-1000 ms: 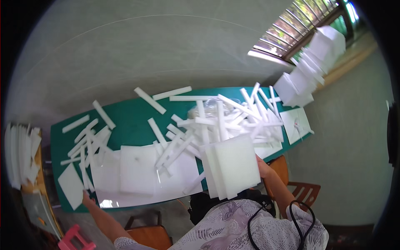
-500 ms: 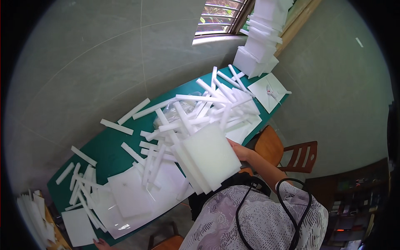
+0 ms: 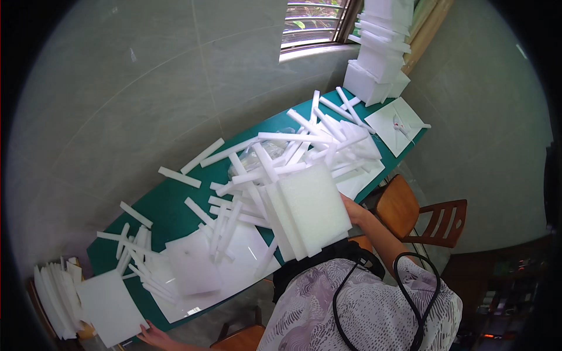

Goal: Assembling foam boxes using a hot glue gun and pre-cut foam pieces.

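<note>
At the lower left, my left hand (image 3: 153, 337) is closed on the near corner of a flat white foam sheet (image 3: 111, 309). The sheet reaches past the left end of the table, beside upright white sheets. In front of my body, my right hand (image 3: 352, 212) holds a stack of several thick white foam sheets (image 3: 319, 207) by its right side. Most of that hand's fingers are hidden behind the stack. Loose white foam strips (image 3: 293, 138) lie heaped on the table just beyond the stack.
The long green table (image 3: 170, 205) runs along a grey wall. On it are a clear plastic bag (image 3: 257, 161), a white board (image 3: 246, 245) and scissors (image 3: 401, 126). Foam blocks (image 3: 380, 58) are piled high at the far end. A wooden chair (image 3: 398, 202) stands at right; upright sheets (image 3: 55, 301) stand left.
The view has shifted, so the table sits further right. My left hand has come further into view, and its foam sheet has moved left toward the upright sheets. The right hand keeps its stack.
</note>
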Motion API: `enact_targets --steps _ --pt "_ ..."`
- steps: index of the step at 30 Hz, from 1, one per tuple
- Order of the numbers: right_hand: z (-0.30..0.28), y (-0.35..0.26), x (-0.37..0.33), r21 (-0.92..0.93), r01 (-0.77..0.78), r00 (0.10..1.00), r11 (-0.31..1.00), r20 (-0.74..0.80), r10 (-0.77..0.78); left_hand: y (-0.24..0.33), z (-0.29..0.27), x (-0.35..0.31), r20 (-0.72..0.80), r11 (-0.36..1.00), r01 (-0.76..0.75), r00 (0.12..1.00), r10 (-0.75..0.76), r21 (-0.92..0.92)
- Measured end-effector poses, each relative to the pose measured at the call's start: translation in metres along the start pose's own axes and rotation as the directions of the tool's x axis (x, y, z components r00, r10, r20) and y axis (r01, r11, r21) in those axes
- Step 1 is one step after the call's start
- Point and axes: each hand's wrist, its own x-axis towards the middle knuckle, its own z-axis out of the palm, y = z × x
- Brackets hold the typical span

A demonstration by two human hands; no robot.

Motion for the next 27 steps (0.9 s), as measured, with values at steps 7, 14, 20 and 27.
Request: enact_targets --steps 7,14,20,27 --pt "-0.030 -0.007 -0.001 -0.073 0.085 0.996 0.994 0.048 -0.081 -0.002 0.090 -0.019 0.290 0.852 0.417 0.898 -0.332 -0.316" --pt "-0.118 -0.036 -0.020 0.013 0.120 0.988 0.993 -0.103 -0.118 0.104 0.306 -0.192 0.695 0.636 0.771 0.473 -0.541 -0.031" --pt "-0.233 -0.081 -0.019 0.045 0.162 0.971 0.986 -0.183 -0.151 0.172 0.403 -0.312 0.776 0.594 0.805 0.365 -0.515 0.016" --pt "-0.375 -0.160 -0.015 -0.019 0.128 0.932 0.992 -0.339 -0.126 0.214 0.459 -0.382 0.674 0.533 0.843 0.353 -0.649 0.073"
